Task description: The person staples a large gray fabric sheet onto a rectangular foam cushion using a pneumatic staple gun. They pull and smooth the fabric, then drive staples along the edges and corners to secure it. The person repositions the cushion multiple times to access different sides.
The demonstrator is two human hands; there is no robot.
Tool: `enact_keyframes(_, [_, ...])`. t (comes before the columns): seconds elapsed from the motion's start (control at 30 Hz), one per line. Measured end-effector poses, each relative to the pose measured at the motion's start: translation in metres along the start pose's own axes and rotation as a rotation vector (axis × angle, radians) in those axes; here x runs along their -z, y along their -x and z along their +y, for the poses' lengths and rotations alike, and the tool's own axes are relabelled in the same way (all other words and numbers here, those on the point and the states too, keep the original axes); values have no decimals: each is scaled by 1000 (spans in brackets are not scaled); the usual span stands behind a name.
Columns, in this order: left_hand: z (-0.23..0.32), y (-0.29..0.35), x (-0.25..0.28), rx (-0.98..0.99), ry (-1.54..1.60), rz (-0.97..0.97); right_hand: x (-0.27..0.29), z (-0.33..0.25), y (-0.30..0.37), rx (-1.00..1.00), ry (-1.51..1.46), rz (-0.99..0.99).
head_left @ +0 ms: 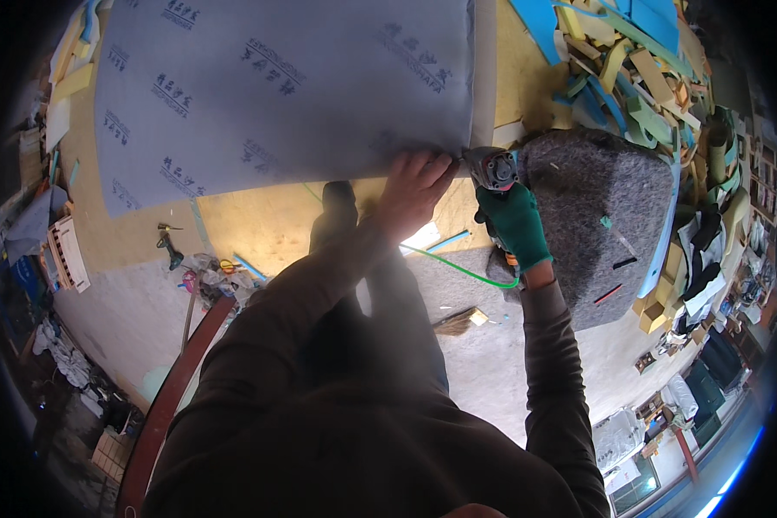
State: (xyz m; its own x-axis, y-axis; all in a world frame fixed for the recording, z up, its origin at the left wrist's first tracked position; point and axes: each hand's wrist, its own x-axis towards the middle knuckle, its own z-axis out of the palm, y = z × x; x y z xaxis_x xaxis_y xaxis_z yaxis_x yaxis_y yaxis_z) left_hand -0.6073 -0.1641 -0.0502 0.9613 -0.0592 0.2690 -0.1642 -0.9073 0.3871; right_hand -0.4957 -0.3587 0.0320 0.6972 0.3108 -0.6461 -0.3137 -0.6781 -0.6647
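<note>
A large grey sheet of printed lining fabric spreads over the far part of the view. Its near edge is under my bare left hand, whose fingers are bent and closed on the cloth near its right corner. Just right of those fingertips, my right hand, in a green glove, grips an air staple gun. The gun's nose points left and meets the fabric's corner, hiding the exact contact point. From below the gun a green air hose curves away to the left.
A dark grey felt-covered block stands right of the gun. Foam offcuts pile up at the far right. On the floor lie a brush, a cordless drill and yellow-handled scissors. A red-brown bar rises at lower left.
</note>
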Motion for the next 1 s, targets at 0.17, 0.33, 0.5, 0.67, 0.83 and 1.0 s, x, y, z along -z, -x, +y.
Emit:
enact_keyframes(0.17, [0, -5, 4, 26, 46, -17, 15, 14, 11, -34, -294, -5])
enact_keyframes(0.33, [-6, -7, 17, 43, 114, -71, 15, 56, 65, -160, -395, 88])
enact_keyframes(0.5, [-49, -3, 46, 186, 128, -36, -17, 85, 95, -153, -533, 115])
enact_keyframes(0.67, [-80, -5, 66, 101, 128, -108, -45, 93, 111, -339, -341, -59])
enact_keyframes(0.83, [-86, -18, 63, -48, 37, -177, -75, 90, 127, -275, -423, -119])
enact_keyframes(1.0, [-81, -10, 48, -100, -33, -225, -102, 78, 135, -295, -454, -70])
